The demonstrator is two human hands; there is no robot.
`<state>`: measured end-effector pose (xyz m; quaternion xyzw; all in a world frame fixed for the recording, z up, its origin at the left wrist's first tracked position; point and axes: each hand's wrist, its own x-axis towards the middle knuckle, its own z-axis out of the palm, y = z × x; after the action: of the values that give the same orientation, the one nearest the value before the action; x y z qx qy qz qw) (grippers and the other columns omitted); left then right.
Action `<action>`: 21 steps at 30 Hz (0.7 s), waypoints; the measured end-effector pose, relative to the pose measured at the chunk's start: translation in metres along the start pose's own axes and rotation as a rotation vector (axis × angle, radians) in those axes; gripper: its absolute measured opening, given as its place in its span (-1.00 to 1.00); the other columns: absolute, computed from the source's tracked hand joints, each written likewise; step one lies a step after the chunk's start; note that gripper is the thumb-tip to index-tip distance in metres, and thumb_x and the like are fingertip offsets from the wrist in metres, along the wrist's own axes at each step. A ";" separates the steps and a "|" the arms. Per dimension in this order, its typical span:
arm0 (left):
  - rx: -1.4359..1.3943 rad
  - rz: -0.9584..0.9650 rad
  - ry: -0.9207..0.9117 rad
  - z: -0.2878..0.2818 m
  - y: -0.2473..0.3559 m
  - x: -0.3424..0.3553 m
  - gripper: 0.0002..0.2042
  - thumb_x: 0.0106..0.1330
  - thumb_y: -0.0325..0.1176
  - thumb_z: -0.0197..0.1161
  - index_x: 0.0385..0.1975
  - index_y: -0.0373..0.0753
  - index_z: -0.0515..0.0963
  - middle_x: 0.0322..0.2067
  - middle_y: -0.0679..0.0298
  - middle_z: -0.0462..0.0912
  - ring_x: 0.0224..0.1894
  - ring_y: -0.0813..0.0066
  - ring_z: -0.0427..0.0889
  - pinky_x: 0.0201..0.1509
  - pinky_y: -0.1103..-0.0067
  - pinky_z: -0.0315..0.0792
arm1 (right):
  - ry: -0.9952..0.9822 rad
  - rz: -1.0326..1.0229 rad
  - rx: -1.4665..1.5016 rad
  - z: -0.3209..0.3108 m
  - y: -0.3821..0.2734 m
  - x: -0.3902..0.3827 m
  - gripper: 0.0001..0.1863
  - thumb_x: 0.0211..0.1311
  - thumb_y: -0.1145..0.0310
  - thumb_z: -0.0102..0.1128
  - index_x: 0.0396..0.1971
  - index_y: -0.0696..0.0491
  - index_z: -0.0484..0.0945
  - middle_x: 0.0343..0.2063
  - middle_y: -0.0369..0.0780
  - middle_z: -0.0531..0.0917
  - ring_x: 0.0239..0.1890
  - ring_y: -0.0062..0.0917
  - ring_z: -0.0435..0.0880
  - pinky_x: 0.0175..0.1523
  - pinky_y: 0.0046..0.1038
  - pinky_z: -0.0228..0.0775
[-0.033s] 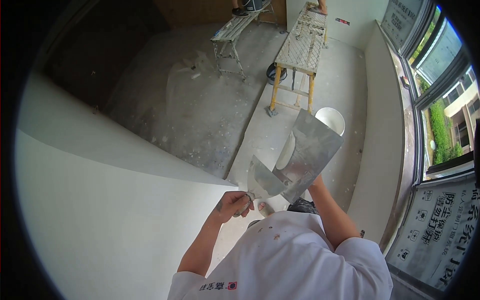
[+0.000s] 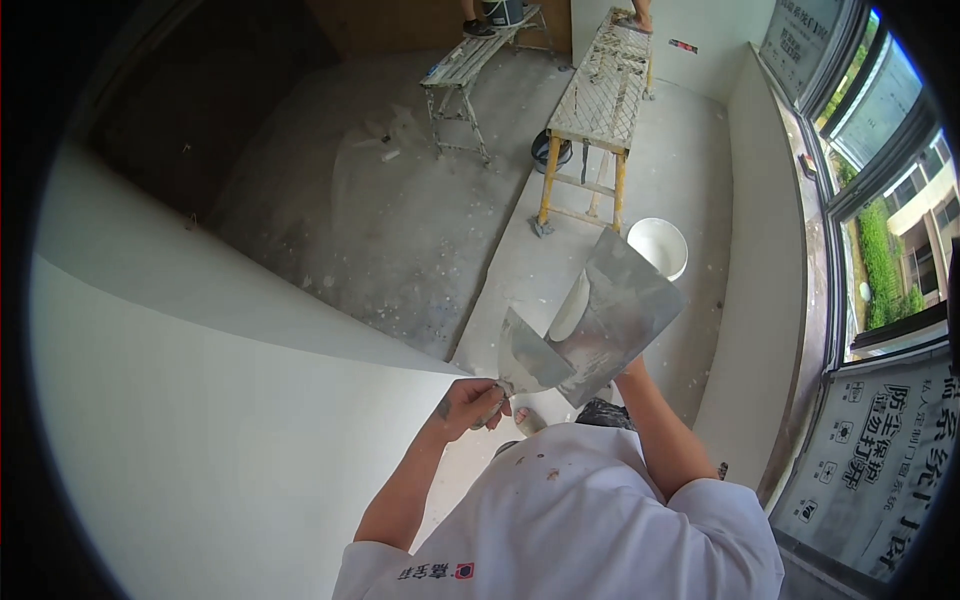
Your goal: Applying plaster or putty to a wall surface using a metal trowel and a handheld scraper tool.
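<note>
My left hand (image 2: 465, 405) is closed on the short handle of a putty knife (image 2: 535, 360), whose broad, smeared metal blade meets the near lower edge of a large rectangular steel trowel (image 2: 625, 310). My right hand (image 2: 628, 370) grips that trowel from behind, its fingers mostly hidden by the plate. White paste (image 2: 568, 310) lies along the trowel's left side. Just beyond the trowel, on the floor, stands a white bucket (image 2: 657, 240).
Ahead stand a yellow-legged platform (image 2: 590, 110) and a spattered bench (image 2: 460, 65), with a dark bucket (image 2: 550, 150) between. Another person's foot (image 2: 478, 27) is on the bench; another limb tops the platform. A white wall (image 2: 200, 420) is left, a windowsill (image 2: 800, 170) right.
The trowel and my right hand have shifted very slightly down; my left hand with the putty knife has edged slightly up. Both grips are unchanged.
</note>
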<state>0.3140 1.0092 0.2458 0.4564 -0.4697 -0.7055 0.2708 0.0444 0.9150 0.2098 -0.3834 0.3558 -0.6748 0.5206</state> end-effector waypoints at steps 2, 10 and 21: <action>-0.013 0.048 -0.008 0.021 0.025 0.014 -0.74 0.48 -0.33 0.01 -0.32 -0.37 0.58 -0.48 0.25 0.61 -0.60 0.60 0.45 -0.51 0.60 0.32 | -0.259 -0.029 -0.179 -0.004 -0.051 0.021 -0.85 0.11 0.40 0.34 -0.37 0.10 0.56 -0.47 -0.27 0.63 -0.46 -0.61 0.60 -0.39 -0.50 0.47; -0.207 0.230 -0.033 0.073 0.097 0.087 -0.71 0.47 -0.25 0.09 -0.19 -0.40 0.58 -0.48 0.21 0.61 -0.61 0.57 0.48 -0.53 0.62 0.37 | -0.156 0.106 -1.018 -0.120 -0.102 0.051 -0.71 0.06 0.23 0.42 -0.49 0.11 0.52 -0.62 -0.13 0.60 -0.56 -0.33 0.60 -0.37 -0.34 0.40; 0.031 0.116 0.445 0.175 0.059 0.221 -0.70 0.46 -0.16 0.11 -0.22 -0.32 0.59 -0.51 0.28 0.59 -0.66 0.65 0.47 -0.61 0.66 0.34 | -0.253 -0.182 -1.376 -0.233 -0.139 0.047 -0.63 0.01 0.28 0.36 -0.16 -0.01 0.49 -0.38 -0.15 0.62 -0.29 -0.18 0.64 -0.23 -0.19 0.48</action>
<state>0.0570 0.8785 0.2385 0.5769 -0.4348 -0.5635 0.4007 -0.2295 0.9160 0.2332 -0.7294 0.6050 -0.2876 0.1387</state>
